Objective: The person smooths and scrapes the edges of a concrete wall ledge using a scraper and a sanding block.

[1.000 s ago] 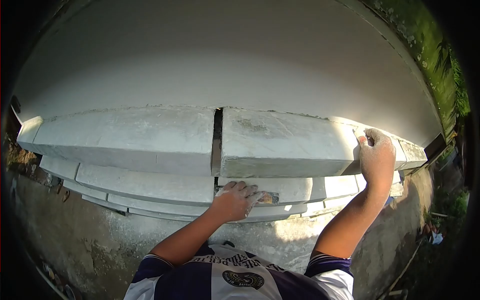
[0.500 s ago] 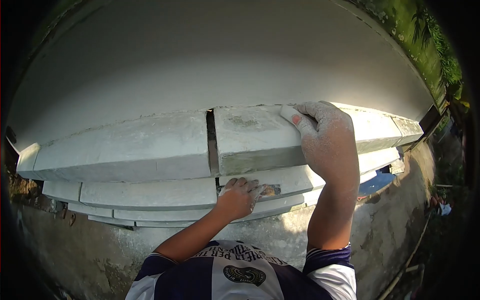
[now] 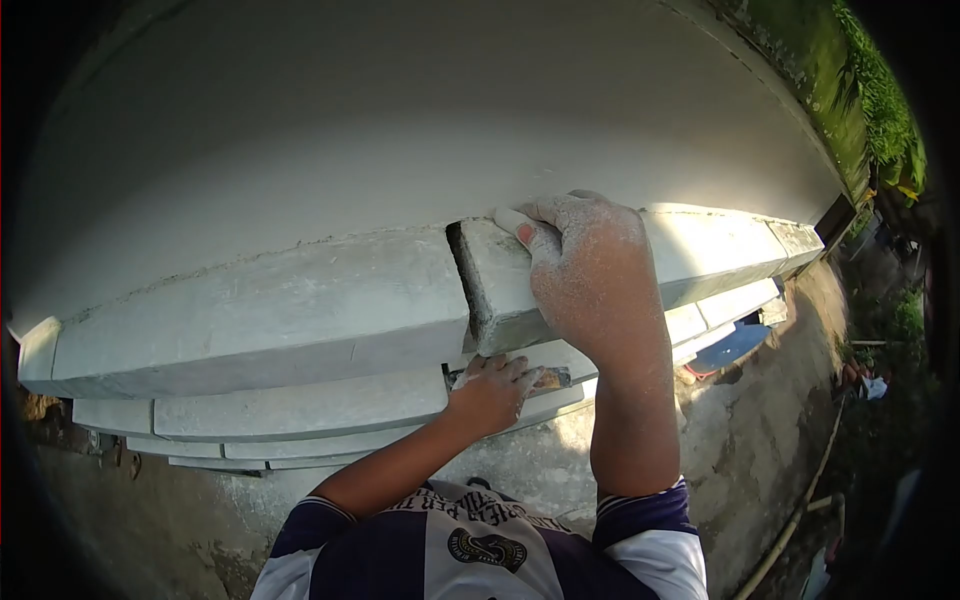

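My right hand (image 3: 595,265), coated in white dust, is closed around a small white pad (image 3: 512,220) and presses it on the top of a pale ledge block (image 3: 700,240). The thumb lies along the pad's near side, close to the block's left end. A dark gap (image 3: 462,270) parts this block from the long pale block (image 3: 270,300) on the left. Lower down, my left hand (image 3: 490,395) has dusty fingers curled over a flat, dark-and-brown tool (image 3: 552,379) against the lower ledge (image 3: 300,410). The palm hides most of that tool.
A smooth grey wall (image 3: 420,120) rises behind the upper ledge. Below the stepped ledges lies stained concrete ground (image 3: 730,440). To the right are a blue object (image 3: 728,346), a long pole (image 3: 800,520) and green plants (image 3: 885,90).
My right hand has slid left along the block with the white pad, closer to the gap. My left hand stays curled at the lower ledge. The camera view has shifted somewhat.
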A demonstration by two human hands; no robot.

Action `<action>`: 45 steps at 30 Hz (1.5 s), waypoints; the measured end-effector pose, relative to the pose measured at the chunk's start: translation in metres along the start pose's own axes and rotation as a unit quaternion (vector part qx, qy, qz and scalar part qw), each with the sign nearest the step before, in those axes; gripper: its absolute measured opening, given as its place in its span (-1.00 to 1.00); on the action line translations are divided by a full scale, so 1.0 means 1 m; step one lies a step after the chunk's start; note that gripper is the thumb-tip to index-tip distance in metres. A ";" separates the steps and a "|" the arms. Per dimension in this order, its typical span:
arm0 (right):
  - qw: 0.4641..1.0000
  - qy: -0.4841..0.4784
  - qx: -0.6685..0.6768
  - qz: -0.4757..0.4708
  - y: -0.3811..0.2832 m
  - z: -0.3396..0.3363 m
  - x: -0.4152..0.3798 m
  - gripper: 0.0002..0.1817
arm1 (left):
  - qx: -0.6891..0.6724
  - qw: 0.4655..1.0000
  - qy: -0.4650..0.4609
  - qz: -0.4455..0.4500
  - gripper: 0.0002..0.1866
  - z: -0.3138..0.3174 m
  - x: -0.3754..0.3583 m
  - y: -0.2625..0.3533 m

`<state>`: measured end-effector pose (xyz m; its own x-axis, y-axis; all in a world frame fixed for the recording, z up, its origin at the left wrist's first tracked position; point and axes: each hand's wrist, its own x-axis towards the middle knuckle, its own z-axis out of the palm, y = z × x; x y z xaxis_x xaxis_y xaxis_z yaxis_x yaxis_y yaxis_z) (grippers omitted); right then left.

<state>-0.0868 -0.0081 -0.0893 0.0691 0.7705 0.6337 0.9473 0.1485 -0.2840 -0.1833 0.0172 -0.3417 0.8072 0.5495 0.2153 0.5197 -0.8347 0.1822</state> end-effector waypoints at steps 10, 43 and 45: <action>0.971 0.072 -0.012 0.229 0.066 -0.030 0.004 -0.76 | -0.018 0.999 0.009 0.025 -0.44 -0.001 0.000 -0.004; 0.994 -0.022 -0.046 0.100 0.020 -0.023 0.005 -0.74 | 0.004 0.999 0.014 0.038 -0.44 0.003 -0.004 -0.005; 0.987 0.052 -0.077 0.129 0.037 -0.026 -0.007 -0.74 | -0.005 0.999 0.012 0.038 -0.44 0.003 -0.003 -0.005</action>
<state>-0.0437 -0.0243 -0.0857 0.3392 0.7014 0.6268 0.9294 -0.1468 -0.3387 -0.1880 0.0197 -0.3458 0.8368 0.4861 0.2518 0.4551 -0.8734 0.1735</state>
